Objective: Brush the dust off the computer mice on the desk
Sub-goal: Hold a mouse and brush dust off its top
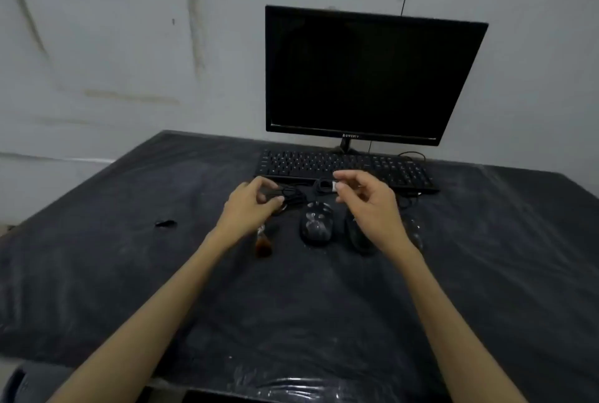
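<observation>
Three black computer mice lie in a row in front of the keyboard. The dusty middle mouse (317,225) is in full view. My right hand (368,205) hovers over the second mouse (356,237), and my wrist partly covers the third mouse (415,231). The right fingers are spread, with thumb and forefinger tips close to a coiled cable (322,186) with a white tag. My left hand (249,205) is curled around a loose mouse cable (291,192). A small brush (264,242) with brown bristles lies on the desk just under my left wrist.
A black keyboard (343,166) and a dark monitor (366,75) stand behind the mice, against the wall. Dusty black plastic sheeting (129,273) covers the desk. A small black object (166,223) lies to the left. More cable loops by the keyboard's right end (410,198).
</observation>
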Tool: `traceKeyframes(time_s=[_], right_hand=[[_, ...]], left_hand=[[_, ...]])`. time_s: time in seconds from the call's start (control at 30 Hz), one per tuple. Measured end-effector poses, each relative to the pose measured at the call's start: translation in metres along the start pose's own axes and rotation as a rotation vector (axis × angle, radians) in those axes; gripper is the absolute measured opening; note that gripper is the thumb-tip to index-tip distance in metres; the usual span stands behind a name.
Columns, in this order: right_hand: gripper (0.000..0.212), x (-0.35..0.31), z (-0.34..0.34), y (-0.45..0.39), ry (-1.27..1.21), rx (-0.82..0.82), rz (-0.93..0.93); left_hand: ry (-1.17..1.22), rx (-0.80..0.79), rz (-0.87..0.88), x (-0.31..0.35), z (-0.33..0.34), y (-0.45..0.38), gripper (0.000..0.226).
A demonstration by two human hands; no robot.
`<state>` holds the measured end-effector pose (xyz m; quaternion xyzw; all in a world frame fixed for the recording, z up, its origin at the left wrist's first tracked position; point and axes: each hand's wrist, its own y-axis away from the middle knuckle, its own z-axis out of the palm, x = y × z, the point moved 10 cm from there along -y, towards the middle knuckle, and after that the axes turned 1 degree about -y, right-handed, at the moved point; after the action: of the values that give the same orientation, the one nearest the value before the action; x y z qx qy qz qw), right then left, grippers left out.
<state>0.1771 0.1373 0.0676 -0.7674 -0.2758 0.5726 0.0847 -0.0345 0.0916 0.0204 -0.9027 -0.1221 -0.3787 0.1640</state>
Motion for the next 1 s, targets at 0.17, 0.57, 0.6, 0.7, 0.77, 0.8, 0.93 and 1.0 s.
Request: traceKeyframes(time_s=[0.17, 0.57, 0.6, 0.7, 0.77, 0.8, 0.93, 1.0], right_hand=[[0.017, 0.025, 0.019, -0.004, 0.037, -0.06, 0.066], [0.018, 0.036, 0.049, -0.031, 0.018, -0.103, 0.096], [0.018, 0.036, 0.05, -0.029, 0.01, -0.107, 0.102], [0.019, 0.035, 0.045, -0.026, -0.02, -0.093, 0.118], [0.019, 0.035, 0.035, -0.025, -0.081, -0.055, 0.15], [0.018, 0.034, 0.031, -0.024, -0.123, -0.035, 0.17], [0.021, 0.034, 0.025, -0.02, -0.275, -0.045, 0.277], [0.037, 0.033, 0.035, -0.014, -0.345, -0.151, 0.339]], left_hand=[[-0.089, -0.019, -0.214, -0.031, 0.016, 0.006, 0.067], [-0.027, -0.049, -0.281, -0.056, 0.011, -0.003, 0.06], [-0.008, -0.044, -0.288, -0.058, 0.01, -0.004, 0.06], [0.061, -0.009, -0.282, -0.059, 0.001, -0.005, 0.058], [0.154, 0.043, -0.231, -0.051, -0.007, -0.006, 0.056], [0.219, 0.066, -0.197, -0.045, -0.011, -0.006, 0.055], [0.559, 0.06, -0.11, -0.015, -0.01, 0.0, 0.057], [0.674, 0.039, -0.061, 0.001, -0.004, 0.001, 0.059]])
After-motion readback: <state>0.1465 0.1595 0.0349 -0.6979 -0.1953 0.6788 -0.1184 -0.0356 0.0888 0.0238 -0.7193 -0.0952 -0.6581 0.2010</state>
